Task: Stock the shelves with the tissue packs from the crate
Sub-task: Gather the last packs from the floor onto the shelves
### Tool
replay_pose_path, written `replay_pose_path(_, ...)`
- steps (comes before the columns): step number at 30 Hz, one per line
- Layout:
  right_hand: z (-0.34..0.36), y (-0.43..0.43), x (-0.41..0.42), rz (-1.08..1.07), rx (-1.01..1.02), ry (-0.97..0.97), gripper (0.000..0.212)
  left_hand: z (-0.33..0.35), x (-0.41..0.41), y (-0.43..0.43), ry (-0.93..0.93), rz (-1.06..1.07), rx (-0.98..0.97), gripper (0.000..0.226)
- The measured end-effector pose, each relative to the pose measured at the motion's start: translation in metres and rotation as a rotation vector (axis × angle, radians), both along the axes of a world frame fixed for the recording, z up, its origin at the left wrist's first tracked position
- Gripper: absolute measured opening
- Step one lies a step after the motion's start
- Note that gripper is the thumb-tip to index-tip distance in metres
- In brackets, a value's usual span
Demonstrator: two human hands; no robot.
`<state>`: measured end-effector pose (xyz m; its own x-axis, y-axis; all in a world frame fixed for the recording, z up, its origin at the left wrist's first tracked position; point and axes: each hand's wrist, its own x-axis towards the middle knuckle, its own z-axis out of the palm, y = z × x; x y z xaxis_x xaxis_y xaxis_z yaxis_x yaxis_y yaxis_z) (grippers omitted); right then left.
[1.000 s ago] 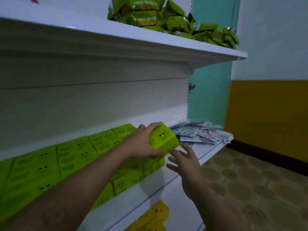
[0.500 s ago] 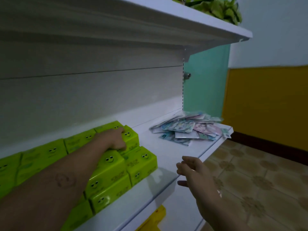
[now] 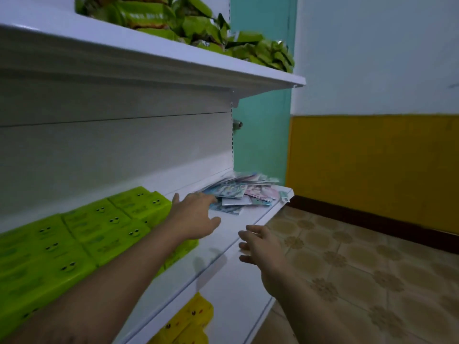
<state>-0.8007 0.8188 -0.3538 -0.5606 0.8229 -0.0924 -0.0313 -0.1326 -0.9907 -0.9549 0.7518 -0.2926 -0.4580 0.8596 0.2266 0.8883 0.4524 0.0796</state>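
Observation:
Several lime-green tissue packs point(image 3: 99, 227) with smiley faces stand in rows on the left part of the white middle shelf point(image 3: 223, 249). My left hand point(image 3: 196, 217) hovers over the shelf just right of the packs, fingers spread and empty, its fingertips near a pile of flat colourful packets. My right hand point(image 3: 260, 247) floats at the shelf's front edge, fingers apart, holding nothing. The crate is out of view.
A pile of flat colourful packets point(image 3: 243, 194) lies at the shelf's right end. Green snack bags point(image 3: 198, 26) fill the top shelf. Yellow smiley packs point(image 3: 191, 319) sit on the shelf below. Tiled floor point(image 3: 360, 269) and a yellow wall are to the right.
My left hand set the green pack down into the rows, let go and moved right toward the flat packets. My right hand stayed empty near the shelf edge.

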Motion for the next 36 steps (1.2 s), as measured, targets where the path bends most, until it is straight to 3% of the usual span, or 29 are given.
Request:
replay_pose_path(4, -0.017, 0.018, 0.056, -0.134, 0.007, -0.031, 0.027, -0.029, 0.070, 0.018, -0.298, -0.264, 0.163, 0.040)
replay_pose_path(8, -0.062, 0.047, 0.131, -0.286, -0.021, -0.084, 0.024, -0.074, 0.142, 0.044, -0.548, -0.383, 0.172, 0.038)
replay_pose_path(16, -0.207, 0.105, 0.266, -0.501, -0.267, -0.243, 0.017, -0.215, 0.232, 0.110, -0.901, -0.332, -0.040, 0.036)
replay_pose_path(20, -0.297, 0.121, 0.305, -0.563, -0.401, -0.414, 0.015, -0.300, 0.260, 0.138, -1.056, -0.241, -0.180, 0.033)
replay_pose_path(25, -0.418, 0.140, 0.321, -0.531, -0.521, -0.723, 0.038, -0.395, 0.268, 0.162, -1.291, -0.066, -0.309, 0.025)
replay_pose_path(29, -0.498, 0.153, 0.324, -0.409, -0.449, -1.064, 0.055, -0.471, 0.251, 0.174, -1.465, 0.156, -0.339, 0.024)
replay_pose_path(36, -0.618, 0.186, 0.311, -0.122, -0.271, -1.484, 0.117, -0.586, 0.224, 0.172, -1.558, 0.315, -0.451, 0.017)
